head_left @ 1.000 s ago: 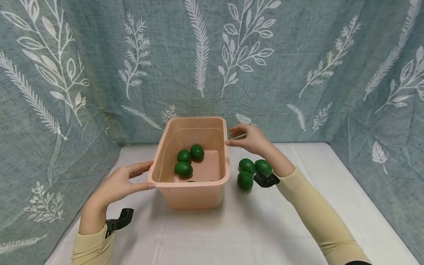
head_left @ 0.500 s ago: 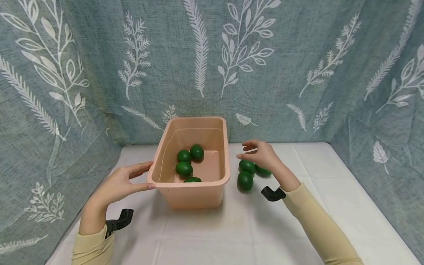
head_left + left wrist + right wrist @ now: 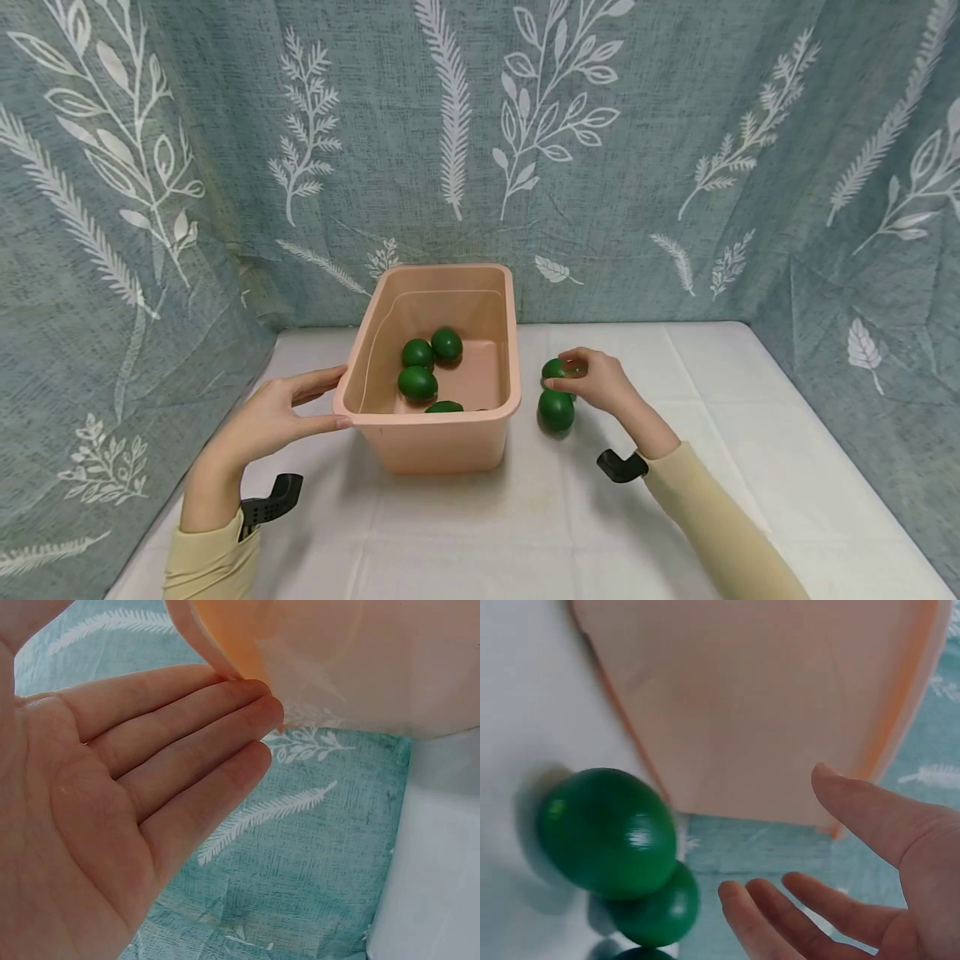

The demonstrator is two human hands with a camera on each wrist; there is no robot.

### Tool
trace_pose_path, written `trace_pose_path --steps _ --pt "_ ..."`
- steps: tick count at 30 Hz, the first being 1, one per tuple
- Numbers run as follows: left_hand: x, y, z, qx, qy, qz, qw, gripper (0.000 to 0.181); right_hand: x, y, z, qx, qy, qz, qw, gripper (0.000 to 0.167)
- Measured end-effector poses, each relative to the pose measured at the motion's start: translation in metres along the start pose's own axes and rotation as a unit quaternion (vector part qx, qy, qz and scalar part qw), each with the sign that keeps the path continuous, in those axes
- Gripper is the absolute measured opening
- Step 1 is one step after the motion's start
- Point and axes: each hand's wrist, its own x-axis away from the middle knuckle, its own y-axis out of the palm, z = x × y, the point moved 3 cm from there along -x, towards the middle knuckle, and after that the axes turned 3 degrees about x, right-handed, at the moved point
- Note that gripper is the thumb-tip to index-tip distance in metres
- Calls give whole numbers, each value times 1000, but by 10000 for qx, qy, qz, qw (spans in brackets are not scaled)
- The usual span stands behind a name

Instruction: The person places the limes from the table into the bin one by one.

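Note:
A peach plastic bin (image 3: 431,446) stands on the table with several green limes (image 3: 417,383) lying inside. My left hand (image 3: 281,412) touches the bin's left rim near the front corner; in the left wrist view its fingers (image 3: 187,742) are straight with the palm showing. To the right of the bin, a small cluster of limes (image 3: 556,410) lies on the table. My right hand (image 3: 600,383) hovers over that cluster, partly covering the rear ones. In the right wrist view, thumb and fingers are spread apart, holding nothing, with a lime (image 3: 607,832) off to the side.
A white cloth (image 3: 465,542) covers the table. Blue-green leaf-patterned fabric (image 3: 637,167) hangs at the back and both sides, close behind the bin. The bin's front wall hides part of its floor.
My right hand has moved from the bin's right rim rightward and down to the limes on the table. Another lime has come into sight near the bin's front wall. My left hand stays put.

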Motion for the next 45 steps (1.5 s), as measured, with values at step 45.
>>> trace_pose_path --steps 45 --pt "-1 0 -9 2 -95 42 9999 72 7 48 45 -219 877 47 9959 69"
